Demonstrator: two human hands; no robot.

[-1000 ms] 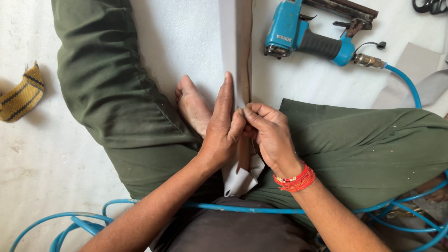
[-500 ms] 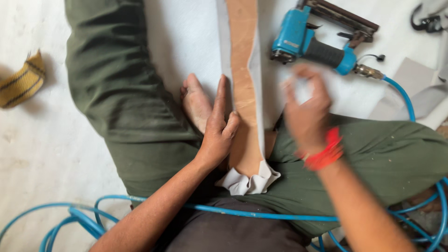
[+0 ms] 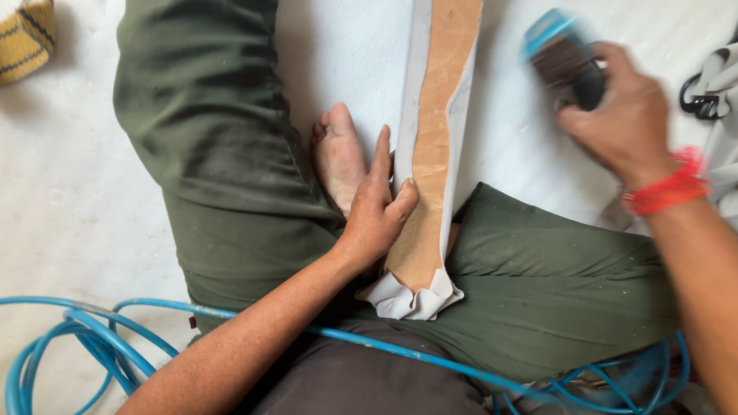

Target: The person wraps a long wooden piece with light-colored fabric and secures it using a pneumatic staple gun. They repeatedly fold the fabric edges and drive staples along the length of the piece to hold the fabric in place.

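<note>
Careful: your left hand [image 3: 377, 211] presses the fabric-wrapped board [image 3: 430, 154], your right hand [image 3: 615, 115] grips the stapler [image 3: 565, 61] at two o'clock; fingers could get stapled.

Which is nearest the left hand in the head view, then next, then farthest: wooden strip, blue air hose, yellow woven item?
1. Wooden strip: under the left hand's thumb.
2. Blue air hose: below, across the lap.
3. Yellow woven item: top-left corner.
</note>
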